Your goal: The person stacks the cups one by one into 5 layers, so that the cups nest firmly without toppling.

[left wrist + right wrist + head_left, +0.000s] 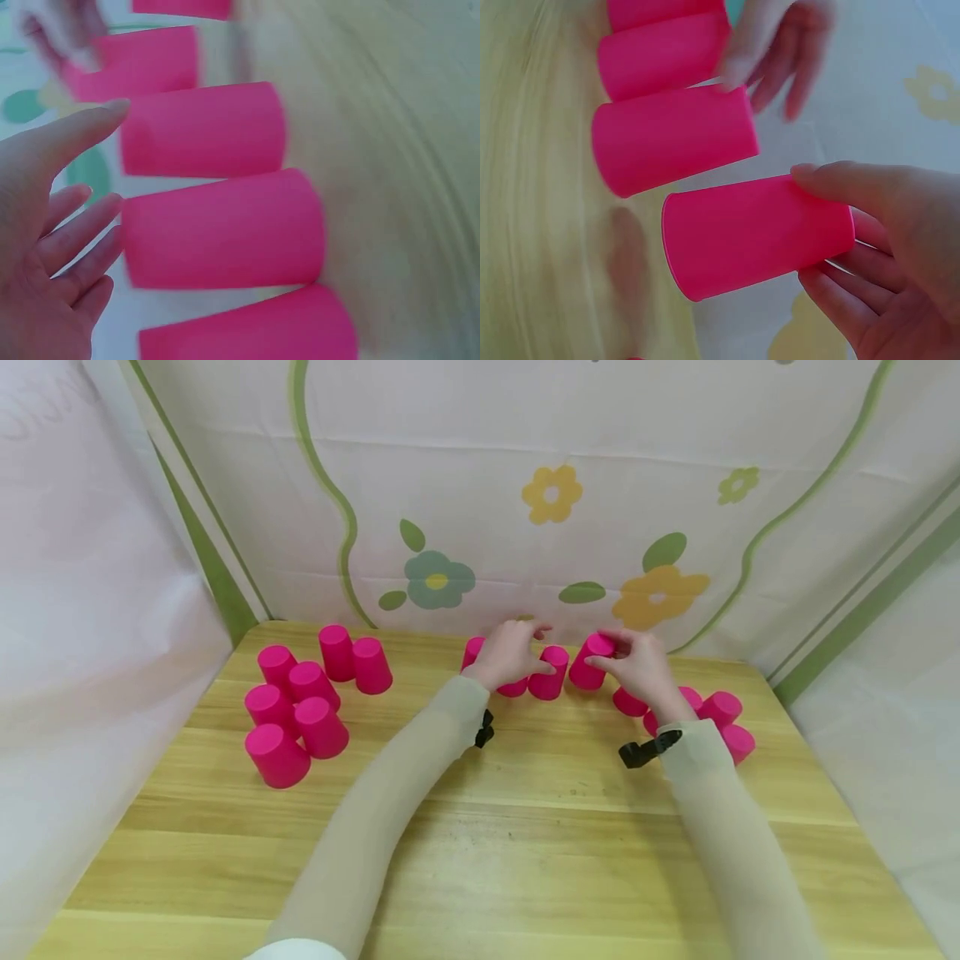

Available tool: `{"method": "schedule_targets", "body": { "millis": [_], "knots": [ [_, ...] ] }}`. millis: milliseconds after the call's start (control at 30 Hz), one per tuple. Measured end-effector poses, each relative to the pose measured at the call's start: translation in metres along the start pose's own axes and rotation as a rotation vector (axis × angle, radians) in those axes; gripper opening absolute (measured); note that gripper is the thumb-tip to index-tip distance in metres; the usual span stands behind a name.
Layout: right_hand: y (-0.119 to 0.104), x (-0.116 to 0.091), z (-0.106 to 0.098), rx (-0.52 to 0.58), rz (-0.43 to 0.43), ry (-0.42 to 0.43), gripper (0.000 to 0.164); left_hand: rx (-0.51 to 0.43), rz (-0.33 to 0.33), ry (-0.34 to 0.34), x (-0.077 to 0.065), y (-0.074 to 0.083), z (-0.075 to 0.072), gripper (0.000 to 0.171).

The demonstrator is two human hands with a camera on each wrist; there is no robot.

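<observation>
My right hand (643, 667) pinches an upside-down pink cup (589, 665) near its narrow top, thumb on one side and fingers on the other. In the right wrist view this held cup (754, 236) hangs over the tabletop, its rim off the wood and a shadow below. My left hand (512, 653) hovers at the tops of a short row of upside-down pink cups by the back edge. Its thumb tip reaches the top edge of the row's end cup (548, 675), and its loosely spread fingers are beside the neighbouring cup (225, 232). The hand partly covers the row.
Several upside-down pink cups (274, 757) stand grouped on the left of the wooden table (480, 877). More cups (720, 708) stand at the right, partly behind my right wrist. A flower-printed curtain (480, 468) hangs directly behind the table's back edge.
</observation>
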State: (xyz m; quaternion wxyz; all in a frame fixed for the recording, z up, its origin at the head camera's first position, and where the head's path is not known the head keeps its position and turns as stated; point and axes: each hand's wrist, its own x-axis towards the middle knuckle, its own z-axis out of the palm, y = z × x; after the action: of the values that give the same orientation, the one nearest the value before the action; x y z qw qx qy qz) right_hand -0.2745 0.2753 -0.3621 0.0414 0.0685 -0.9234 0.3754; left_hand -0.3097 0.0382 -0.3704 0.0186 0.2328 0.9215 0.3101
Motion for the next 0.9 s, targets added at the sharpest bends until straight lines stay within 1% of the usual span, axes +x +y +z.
{"method": "schedule_targets", "body": {
  "millis": [100,200,333,467,600,667,800,900],
  "knots": [
    [0.006,0.003,0.005,-0.001,-0.003,-0.014,0.058,-0.105,0.039,0.065,-0.008,-0.004,-0.016,0.072],
    [0.009,0.004,0.009,0.005,0.005,-0.026,0.059,-0.209,0.089,0.161,-0.018,-0.011,-0.033,0.07],
    [0.013,0.005,0.012,0.005,0.038,-0.047,0.061,-0.275,0.101,0.274,-0.036,-0.021,-0.056,0.068],
    [0.016,0.005,0.014,-0.001,0.049,-0.065,0.061,-0.305,0.063,0.32,-0.059,-0.034,-0.073,0.068],
    [0.017,0.005,0.017,-0.007,0.043,-0.062,0.059,-0.312,0.008,0.323,-0.083,-0.053,-0.086,0.073],
    [0.017,0.005,0.017,-0.002,0.043,-0.059,0.059,-0.299,-0.025,0.331,-0.094,-0.063,-0.091,0.075],
    [0.018,0.004,0.019,0.017,0.047,-0.065,0.06,-0.244,-0.113,0.356,-0.114,-0.087,-0.099,0.079],
    [0.02,0.003,0.019,0.026,0.055,-0.066,0.061,-0.193,-0.207,0.365,-0.126,-0.101,-0.107,0.082]
  ]
}}
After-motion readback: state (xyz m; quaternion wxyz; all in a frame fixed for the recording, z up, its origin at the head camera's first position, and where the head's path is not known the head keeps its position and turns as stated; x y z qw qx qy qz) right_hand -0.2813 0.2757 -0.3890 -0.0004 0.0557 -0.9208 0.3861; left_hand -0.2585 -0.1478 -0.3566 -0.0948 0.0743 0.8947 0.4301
